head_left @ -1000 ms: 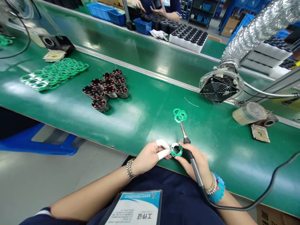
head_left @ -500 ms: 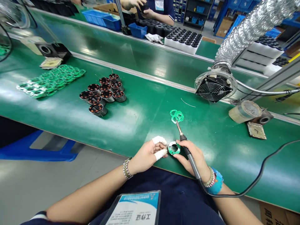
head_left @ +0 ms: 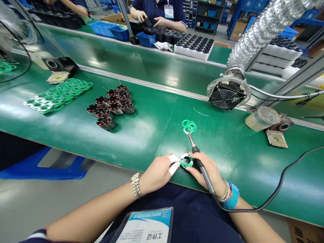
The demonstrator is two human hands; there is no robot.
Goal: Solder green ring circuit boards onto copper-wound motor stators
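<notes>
My right hand (head_left: 209, 170) holds a soldering iron (head_left: 207, 175) in the crook of the thumb, its tip pointing away from me. Thumb and forefinger of that hand also grip the right side of a ring-shaped green circuit board (head_left: 186, 166), which seems to sit on a dark round part mostly hidden below. At the board's left edge, my left hand (head_left: 159, 170) pinches with white-covered fingertips; what lies between them is too small to make out. Beyond the iron's tip lie a few loose green ring boards (head_left: 189, 126).
Several copper-wound motor stators (head_left: 115, 106) stand left of centre, beside stacked green boards (head_left: 59, 96). A fume fan (head_left: 227, 96) hangs at the right, near a plastic cup (head_left: 262, 118) and a sponge tray (head_left: 276, 138). The iron's cable (head_left: 280, 184) trails right. Co-workers sit opposite.
My left thumb and forefinger have drawn together into a tighter pinch at the board's left edge. The right hand keeps its grip on iron and board. The view has shifted slightly.
</notes>
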